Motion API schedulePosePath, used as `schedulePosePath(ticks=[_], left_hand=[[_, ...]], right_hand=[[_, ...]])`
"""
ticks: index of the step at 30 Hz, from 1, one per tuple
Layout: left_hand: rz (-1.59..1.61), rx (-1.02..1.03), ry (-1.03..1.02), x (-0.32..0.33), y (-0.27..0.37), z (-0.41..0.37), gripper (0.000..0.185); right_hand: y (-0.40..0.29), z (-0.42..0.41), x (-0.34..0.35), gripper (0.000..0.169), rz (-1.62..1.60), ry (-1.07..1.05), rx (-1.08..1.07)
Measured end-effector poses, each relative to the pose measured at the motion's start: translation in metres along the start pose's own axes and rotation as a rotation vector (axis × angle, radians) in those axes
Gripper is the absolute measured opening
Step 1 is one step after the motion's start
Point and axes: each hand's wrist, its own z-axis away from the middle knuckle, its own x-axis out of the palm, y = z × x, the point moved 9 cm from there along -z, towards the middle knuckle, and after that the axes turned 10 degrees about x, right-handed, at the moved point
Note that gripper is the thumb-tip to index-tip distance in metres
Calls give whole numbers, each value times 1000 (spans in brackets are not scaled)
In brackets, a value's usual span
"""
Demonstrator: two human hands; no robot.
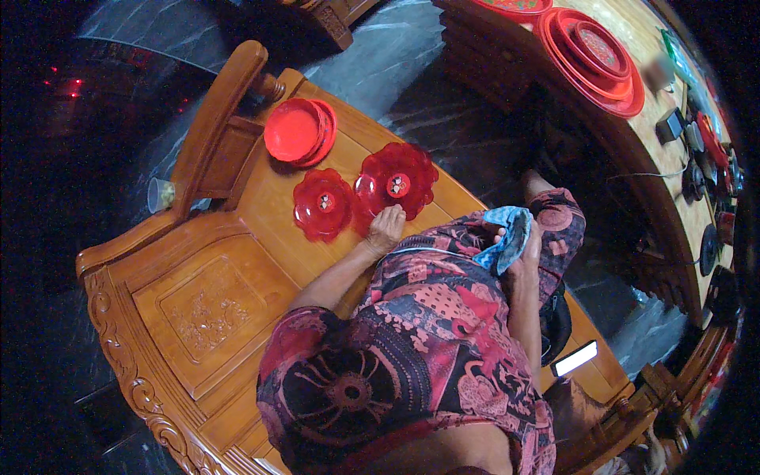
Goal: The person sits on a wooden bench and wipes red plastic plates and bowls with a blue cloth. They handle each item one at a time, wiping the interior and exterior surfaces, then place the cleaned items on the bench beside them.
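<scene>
My right hand (529,246) grips a crumpled blue patterned cloth (502,246) above my lap. Bent fingers of my left hand (387,229) lie at the near rim of the larger red scalloped plate (418,169); whether they grip it, I cannot tell. Left of that plate sits a smaller red scalloped plate (323,218), shiny and flower-shaped. Both bear a small printed motif in the centre. Behind them on the bench stands a stack of round red plates (297,130).
I sit on a carved wooden bench (267,261) with an armrest (225,119). A lit phone (575,358) lies on the seat to my right. Across from me, a long table (647,136) holds nested red trays (594,59), a small dark box (671,126) and cables. A clear cup (161,195) is by the armrest.
</scene>
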Motion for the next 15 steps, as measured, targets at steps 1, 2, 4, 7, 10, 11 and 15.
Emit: schedulePosePath(ticks=[1,2,4,7,10,11,15], left_hand=[[-27,10,10,6,2,5,14],[-54,20,20,12,4,9,14],[-80,35,28,17,6,11,16],[-76,38,-24,27,9,17,18],[-47,67,-124,37,13,26,19],[-32,100,-132,36,15,29,19],[8,111,-32,6,14,20,16]], right_hand=[[1,-1,1,33,10,6,7],[2,-1,0,33,6,26,12],[3,-1,-1,33,-29,34,25],[3,0,0,33,-42,38,36],[4,-1,-2,33,-43,42,40],[4,-2,-4,33,-44,45,42],[4,-3,-6,32,-45,52,35]])
